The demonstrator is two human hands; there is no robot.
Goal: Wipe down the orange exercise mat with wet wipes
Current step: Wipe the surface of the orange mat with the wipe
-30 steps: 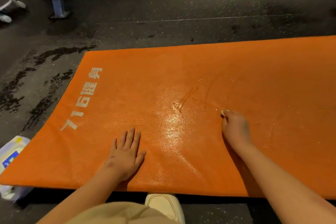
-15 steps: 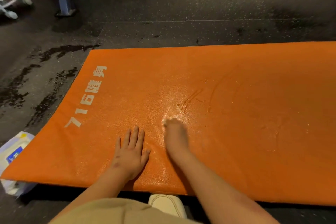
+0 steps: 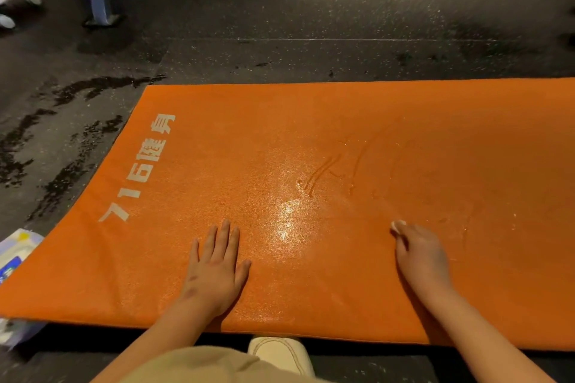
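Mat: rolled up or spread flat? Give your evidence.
Spread flat: the mat lies unrolled on the floor, its left end uncurled, left hand flat on it.

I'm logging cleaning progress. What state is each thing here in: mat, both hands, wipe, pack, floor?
orange mat: flat on the floor, wet and shiny with streaks mid-surface.
left hand: flat on the mat, fingers straight, holding nothing.
right hand: holds the wipe against the mat.
wet wipe: bunched under the right fingers, only a white tip showing.
wipes pack: on the floor, partly hidden by the mat's corner.
floor: dark, with wet patches left of the mat.
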